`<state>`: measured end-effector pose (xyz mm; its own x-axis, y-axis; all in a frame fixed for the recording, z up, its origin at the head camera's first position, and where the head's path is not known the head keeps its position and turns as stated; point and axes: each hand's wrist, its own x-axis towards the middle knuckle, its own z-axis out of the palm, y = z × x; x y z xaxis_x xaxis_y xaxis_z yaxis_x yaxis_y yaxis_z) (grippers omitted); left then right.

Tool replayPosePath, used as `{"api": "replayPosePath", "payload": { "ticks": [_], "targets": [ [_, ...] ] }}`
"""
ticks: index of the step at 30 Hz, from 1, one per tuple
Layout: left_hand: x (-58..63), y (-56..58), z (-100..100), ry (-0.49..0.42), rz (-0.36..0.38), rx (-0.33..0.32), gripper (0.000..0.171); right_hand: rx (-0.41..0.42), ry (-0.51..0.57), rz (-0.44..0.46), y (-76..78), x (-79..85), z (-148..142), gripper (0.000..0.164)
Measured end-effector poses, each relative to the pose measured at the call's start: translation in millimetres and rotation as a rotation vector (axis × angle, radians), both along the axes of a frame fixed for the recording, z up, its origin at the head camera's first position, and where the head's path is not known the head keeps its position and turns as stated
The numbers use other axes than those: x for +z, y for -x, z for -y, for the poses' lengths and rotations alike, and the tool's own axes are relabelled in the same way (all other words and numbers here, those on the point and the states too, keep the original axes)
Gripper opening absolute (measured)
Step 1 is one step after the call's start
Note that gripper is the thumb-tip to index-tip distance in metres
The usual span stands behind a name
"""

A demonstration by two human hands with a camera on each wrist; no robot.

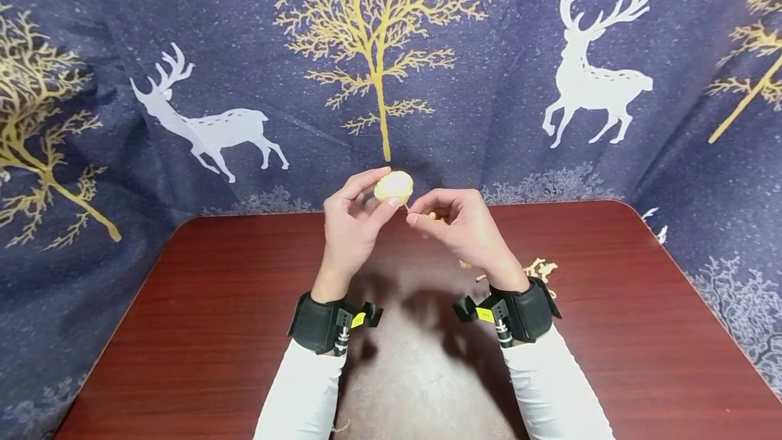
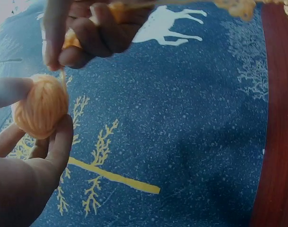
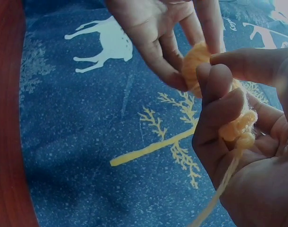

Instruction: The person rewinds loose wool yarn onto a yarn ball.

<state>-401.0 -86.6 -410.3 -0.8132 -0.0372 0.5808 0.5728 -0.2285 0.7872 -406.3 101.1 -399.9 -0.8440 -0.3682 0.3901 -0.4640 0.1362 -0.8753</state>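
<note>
A small ball of pale yellow-orange yarn [image 2: 41,106] is held up by my left hand [image 1: 351,223], thumb and fingers around its sides. Close beside it, my right hand [image 1: 461,226] pinches the yarn strand [image 2: 63,78] between thumb and forefinger. That strand runs up from the ball to the pinching fingertips. More yarn, bunched in a crinkled clump [image 3: 238,125], lies within the curled fingers of the right hand, and a tail of it hangs down past the palm in the right wrist view. Both hands are raised over the table's far edge.
Loose, tangled yarn [image 1: 540,269] lies on the reddish-brown table [image 1: 611,331], right of the right wrist. Behind the table hangs a dark blue cloth [image 1: 427,121] printed with white deer and golden trees. Black straps with small devices [image 1: 318,324] circle both wrists.
</note>
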Motion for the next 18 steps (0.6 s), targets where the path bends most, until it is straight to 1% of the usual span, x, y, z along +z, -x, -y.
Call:
{"api": "replayPosePath", "payload": {
  "ticks": [4, 8, 10, 12, 14, 18],
  "targets": [
    [-3.5, 1.4, 0, 0.091, -0.02, 0.045, 0.042, -0.022, 0.004, -0.029, -1.7, 2.4, -2, 0.004],
    [-5.6, 2.0, 1, 0.193, -0.019, 0.103, 0.041, -0.049, 0.034, -0.046, -2.3, 4.2, -6, 0.006],
    [-6.0, 1.7, 1, 0.236, -0.014, 0.117, 0.041, -0.059, 0.046, -0.05, -1.8, 4.7, -8, 0.006],
    [-6.4, 1.5, 2, 0.274, -0.012, 0.109, 0.04, -0.066, 0.056, -0.054, -1.1, 5.0, -10, 0.007],
    [-7.1, 1.6, 3, 0.308, -0.007, 0.081, 0.041, -0.068, 0.066, -0.058, -0.5, 5.3, -11, 0.007],
    [-8.7, 1.4, 4, 0.405, -0.003, 0.021, 0.042, -0.062, 0.095, -0.05, 0.2, 5.6, -12, 0.007]
  ]
}}
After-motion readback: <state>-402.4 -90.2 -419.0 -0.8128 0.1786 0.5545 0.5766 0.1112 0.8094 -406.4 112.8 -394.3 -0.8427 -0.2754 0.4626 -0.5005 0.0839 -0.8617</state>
